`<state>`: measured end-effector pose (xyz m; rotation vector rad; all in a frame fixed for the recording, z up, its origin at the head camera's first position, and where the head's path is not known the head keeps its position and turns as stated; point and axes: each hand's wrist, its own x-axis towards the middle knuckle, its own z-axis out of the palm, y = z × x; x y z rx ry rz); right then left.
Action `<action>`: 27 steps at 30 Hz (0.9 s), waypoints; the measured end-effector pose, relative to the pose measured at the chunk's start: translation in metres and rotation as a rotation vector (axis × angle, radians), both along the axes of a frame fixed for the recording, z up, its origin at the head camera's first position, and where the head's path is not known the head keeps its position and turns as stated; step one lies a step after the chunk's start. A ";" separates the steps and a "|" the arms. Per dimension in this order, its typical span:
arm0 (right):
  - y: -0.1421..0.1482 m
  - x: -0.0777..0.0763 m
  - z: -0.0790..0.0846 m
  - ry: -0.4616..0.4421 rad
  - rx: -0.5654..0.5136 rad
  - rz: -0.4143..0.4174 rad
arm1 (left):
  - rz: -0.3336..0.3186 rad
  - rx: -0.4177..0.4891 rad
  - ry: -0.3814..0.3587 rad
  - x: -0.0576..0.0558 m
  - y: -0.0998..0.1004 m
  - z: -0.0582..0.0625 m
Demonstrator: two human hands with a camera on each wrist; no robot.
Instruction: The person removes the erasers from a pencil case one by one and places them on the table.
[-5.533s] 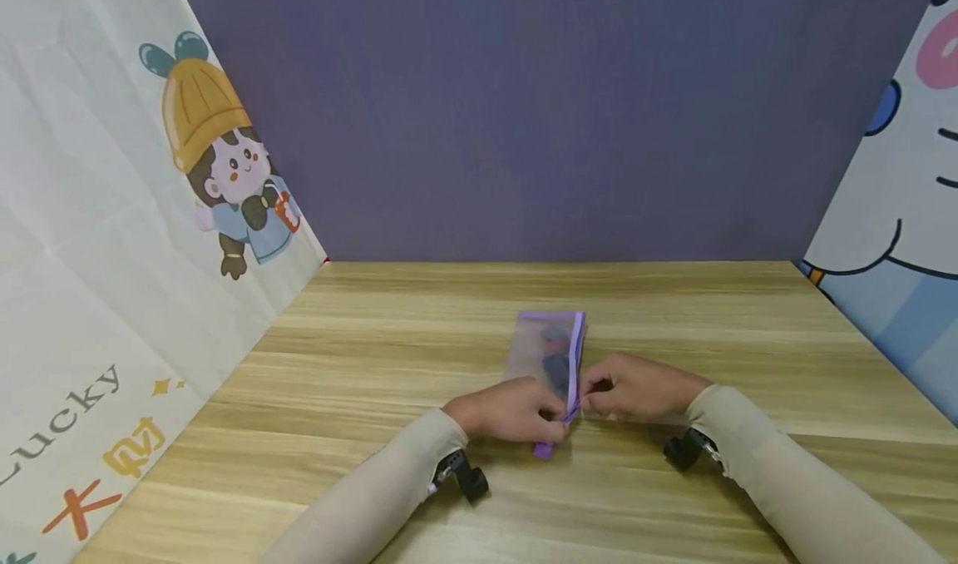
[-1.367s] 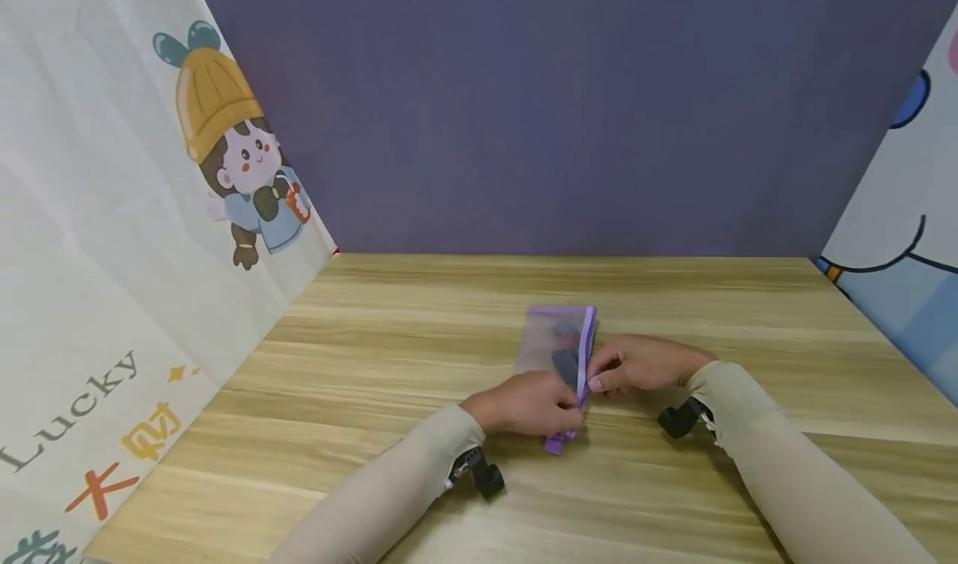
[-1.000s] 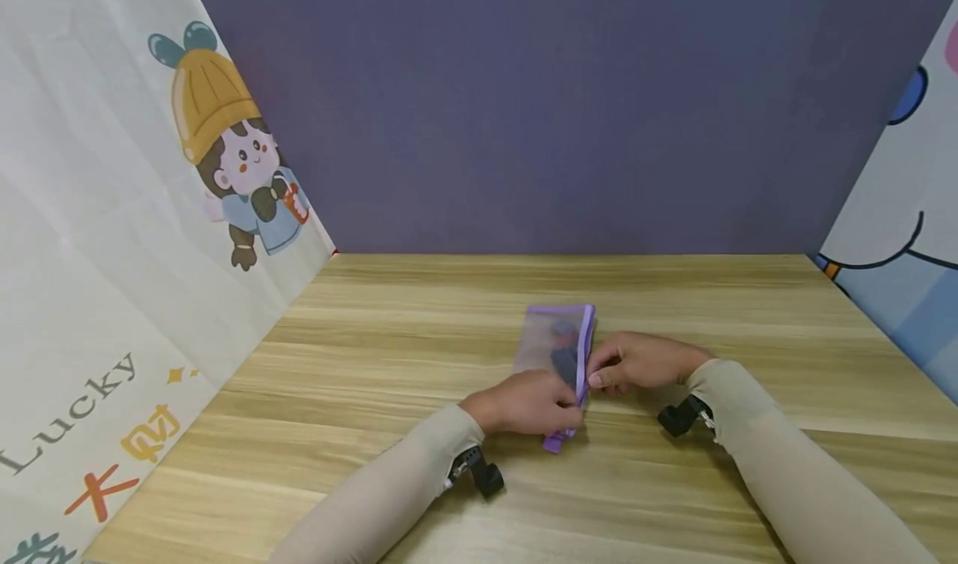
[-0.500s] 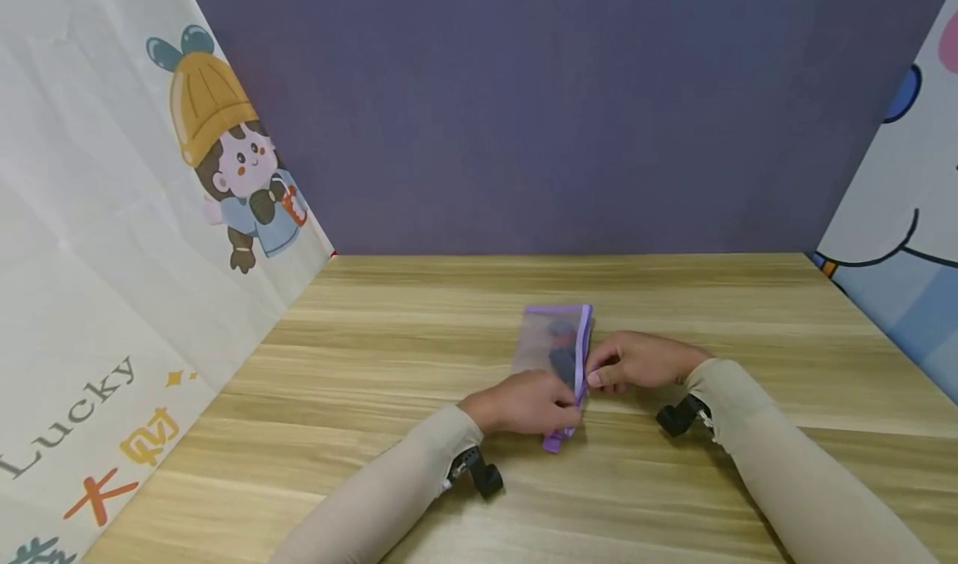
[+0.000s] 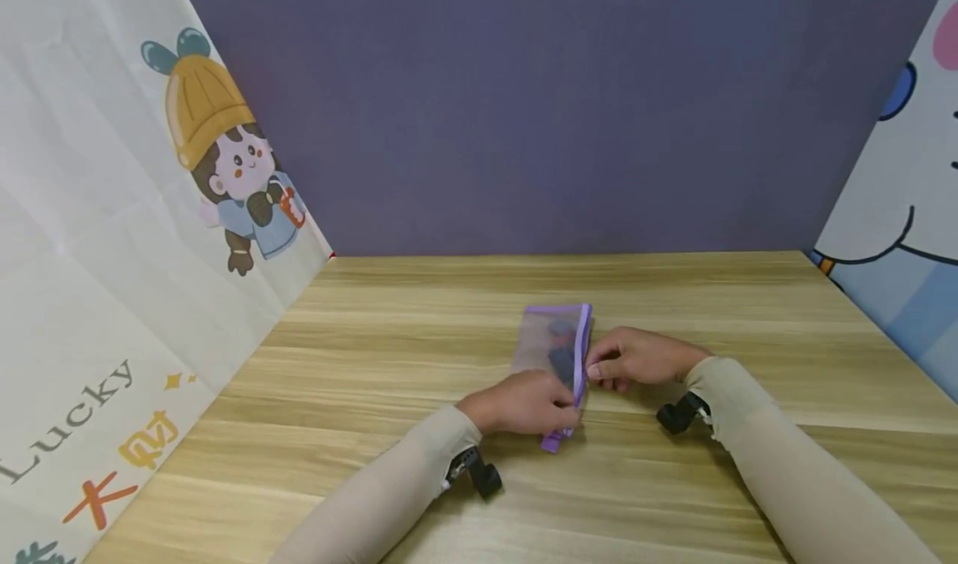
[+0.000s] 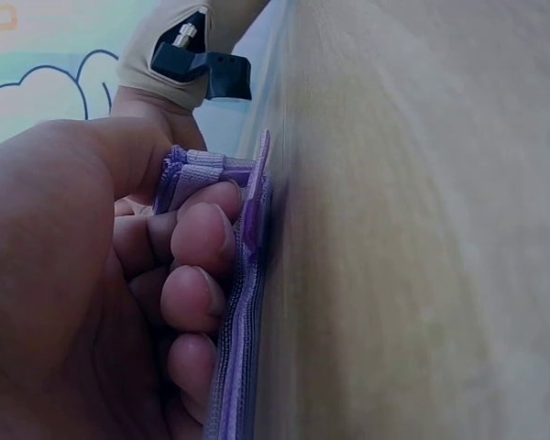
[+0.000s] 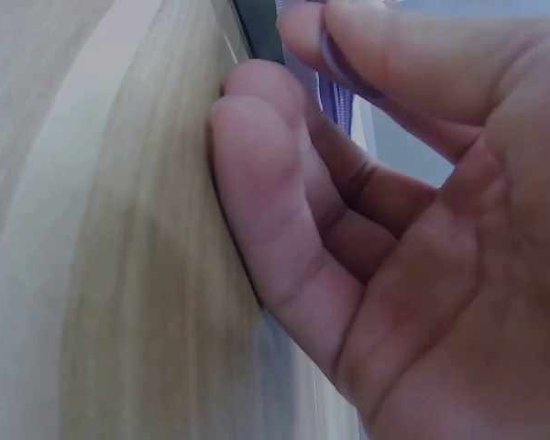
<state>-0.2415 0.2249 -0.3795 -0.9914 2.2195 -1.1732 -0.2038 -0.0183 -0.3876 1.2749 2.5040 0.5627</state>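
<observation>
Left hand [image 5: 527, 403], right hand [image 5: 639, 356] on pouch [image 5: 531, 343], contents [image 5: 560, 363] unclear.

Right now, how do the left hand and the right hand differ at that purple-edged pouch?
The left hand covers part of the pouch; the right hand is at its right edge, a little farther from the person. The left hand grips bunched purple fabric; the right hand pinches a thin purple strip. Both hands hold something purple with curled fingers.
</observation>
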 end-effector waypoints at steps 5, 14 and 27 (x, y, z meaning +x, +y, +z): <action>-0.001 -0.001 -0.002 -0.021 -0.002 -0.034 | 0.008 0.003 -0.017 0.001 0.000 0.000; -0.002 0.000 -0.003 -0.011 0.000 -0.038 | 0.014 0.000 -0.029 0.002 -0.001 0.001; -0.002 0.000 -0.005 -0.034 -0.018 -0.074 | 0.017 0.012 -0.047 0.002 -0.002 0.002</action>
